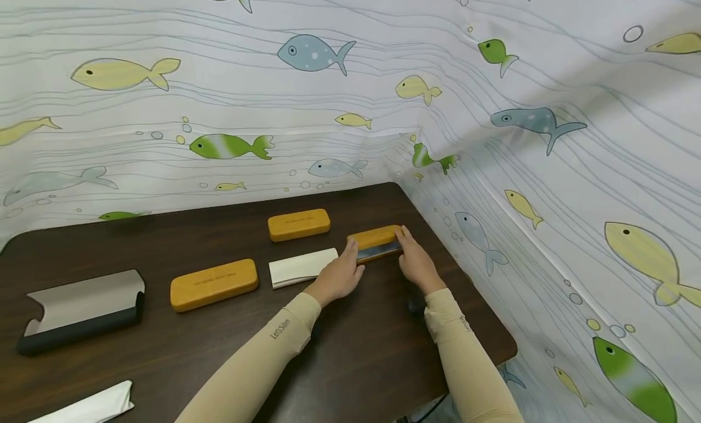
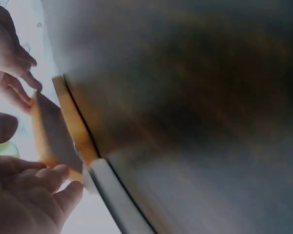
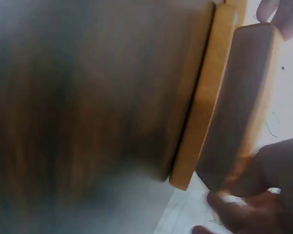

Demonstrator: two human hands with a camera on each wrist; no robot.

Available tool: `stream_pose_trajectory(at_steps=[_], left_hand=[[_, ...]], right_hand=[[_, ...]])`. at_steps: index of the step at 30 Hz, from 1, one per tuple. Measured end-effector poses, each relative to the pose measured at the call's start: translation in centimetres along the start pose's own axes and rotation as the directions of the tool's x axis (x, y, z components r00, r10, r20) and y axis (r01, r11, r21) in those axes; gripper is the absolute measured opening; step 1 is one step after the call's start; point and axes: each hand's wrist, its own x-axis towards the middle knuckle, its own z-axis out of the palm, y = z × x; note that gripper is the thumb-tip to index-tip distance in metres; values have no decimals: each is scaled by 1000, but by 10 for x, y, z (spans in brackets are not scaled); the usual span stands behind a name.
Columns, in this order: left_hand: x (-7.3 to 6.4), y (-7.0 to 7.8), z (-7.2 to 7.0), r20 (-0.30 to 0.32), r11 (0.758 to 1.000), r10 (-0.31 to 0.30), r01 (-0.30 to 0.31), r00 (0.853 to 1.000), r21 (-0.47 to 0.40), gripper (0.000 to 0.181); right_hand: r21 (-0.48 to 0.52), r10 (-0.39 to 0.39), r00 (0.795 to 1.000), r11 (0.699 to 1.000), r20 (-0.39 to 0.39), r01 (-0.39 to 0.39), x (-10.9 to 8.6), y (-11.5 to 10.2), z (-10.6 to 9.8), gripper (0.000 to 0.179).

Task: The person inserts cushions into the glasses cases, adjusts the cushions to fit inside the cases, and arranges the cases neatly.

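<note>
An orange glasses case [image 1: 376,235] with a grey lining stands partly open near the table's right edge in the head view. My left hand [image 1: 338,276] holds the left end of its lid, and my right hand [image 1: 419,265] holds the right end. Seen from the left wrist, the raised lid [image 2: 56,124] tilts back from the orange base [image 2: 78,126], which rests on the table. The right wrist view shows the lid's grey inner side [image 3: 241,87], with my right fingers [image 3: 254,180] at its near end. What lies inside the base is hidden.
Two closed orange cases [image 1: 299,224] [image 1: 215,285] lie to the left on the dark table [image 1: 219,362]. Beside my left hand is a folded white cloth [image 1: 301,268]. Farther left are an open black case [image 1: 82,307] and another white cloth [image 1: 90,406]. Fish-patterned curtains hang behind and right.
</note>
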Motion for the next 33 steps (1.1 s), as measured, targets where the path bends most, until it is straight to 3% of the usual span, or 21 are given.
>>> stream_pose_trajectory(at_steps=[5,9,14,18,22,24,28,33], left_hand=[[-6,0,4,84,997,-1,-6,996,80,65],[-11,-4,2,95,994,-33,23,995,109,64],[-18,-6,-8,133,1000,7,-11,991,27,63],[-27,-8,-20,106,998,57,-55,993,-24,59],[-44,-15,-34,31,994,86,-84,996,-63,47],[-55,-20,-41,-6,992,95,-95,995,-85,39],[-79,-33,-55,-36,990,94,-98,995,-102,33],[-117,-55,-67,-46,991,66,-71,997,-112,32]], right_hand=[[-62,8,999,998,47,-5,-5,-5,11,60],[-53,2,997,999,74,2,-5,-12,14,60],[-64,46,993,997,111,-39,-9,-18,14,61],[-99,40,999,994,28,-37,-11,-24,9,54],[-99,-9,994,995,-113,-2,-12,-39,6,47],[-78,-36,989,997,-144,24,-12,-52,4,45],[-43,-120,979,993,-163,114,-12,-84,3,42],[-12,-222,967,975,-125,223,-14,-130,17,39]])
